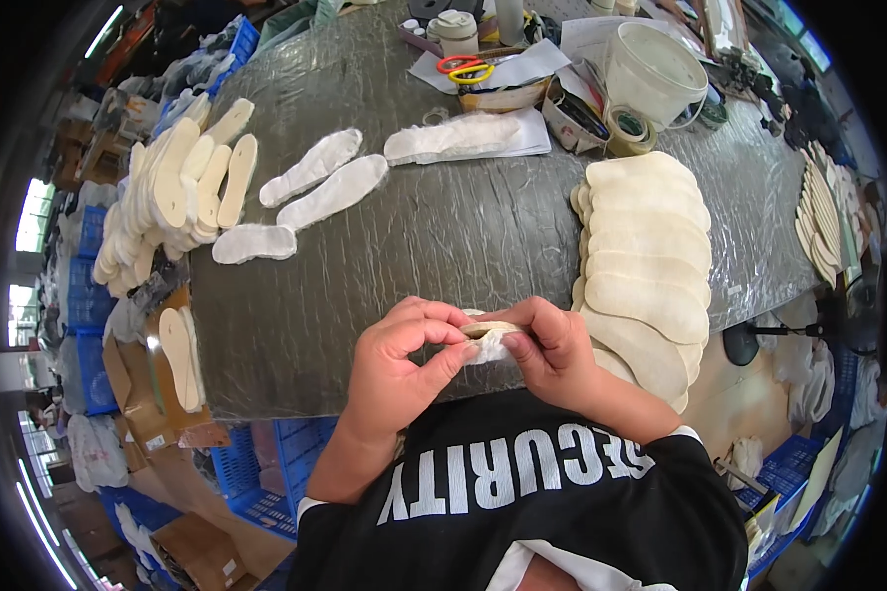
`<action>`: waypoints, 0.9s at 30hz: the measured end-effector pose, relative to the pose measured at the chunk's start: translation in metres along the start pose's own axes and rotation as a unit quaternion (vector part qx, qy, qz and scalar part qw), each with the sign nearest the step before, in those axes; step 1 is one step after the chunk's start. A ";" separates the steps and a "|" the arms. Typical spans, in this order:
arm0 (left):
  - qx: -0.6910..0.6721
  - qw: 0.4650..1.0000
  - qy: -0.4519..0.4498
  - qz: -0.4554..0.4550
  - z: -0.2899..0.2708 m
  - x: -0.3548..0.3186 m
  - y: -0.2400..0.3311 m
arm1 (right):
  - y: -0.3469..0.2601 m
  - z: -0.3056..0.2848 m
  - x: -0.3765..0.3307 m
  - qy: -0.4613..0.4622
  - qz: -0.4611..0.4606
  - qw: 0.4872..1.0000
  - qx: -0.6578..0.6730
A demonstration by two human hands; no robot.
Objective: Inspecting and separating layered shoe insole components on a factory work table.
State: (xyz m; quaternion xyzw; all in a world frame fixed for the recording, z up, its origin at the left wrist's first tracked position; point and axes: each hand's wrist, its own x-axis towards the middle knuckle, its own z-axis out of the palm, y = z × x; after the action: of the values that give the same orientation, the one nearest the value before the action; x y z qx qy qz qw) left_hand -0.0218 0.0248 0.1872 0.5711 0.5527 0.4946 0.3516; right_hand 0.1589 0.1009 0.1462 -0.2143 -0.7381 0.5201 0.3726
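Note:
Close to my body, above the near table edge, both hands pinch a cream insole point(493, 328) seen nearly end-on. Soft white fleecy material point(487, 350) shows at its lower side, between my thumbs. My left hand point(404, 357) is closed on the left side of the insole, thumb against fingers. The right hand point(554, 345) grips its right side in the same way. Most of the insole is hidden behind my fingers. Right of my hands lies an overlapping row of cream insoles point(648, 236). Several white fleecy insole pieces point(335, 190) lie farther off, at left and middle.
A heap of cream insoles point(172, 182) covers the table's far left side. At the back stand a translucent bucket point(652, 74), tape rolls point(629, 128) and scissors with red and yellow handles point(466, 69). Blue crates point(266, 468) sit below the near edge.

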 end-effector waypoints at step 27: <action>0.045 0.993 0.054 0.099 0.006 -0.003 -0.007 | 0.001 -0.021 -0.003 -0.030 -0.005 0.997 0.077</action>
State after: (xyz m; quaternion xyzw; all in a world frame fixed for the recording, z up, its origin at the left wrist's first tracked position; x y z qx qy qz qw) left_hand -0.0175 0.0234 0.1787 0.6109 0.5332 0.5316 0.2446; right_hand 0.1770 0.1123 0.1481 -0.1655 -0.7079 0.5796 0.3681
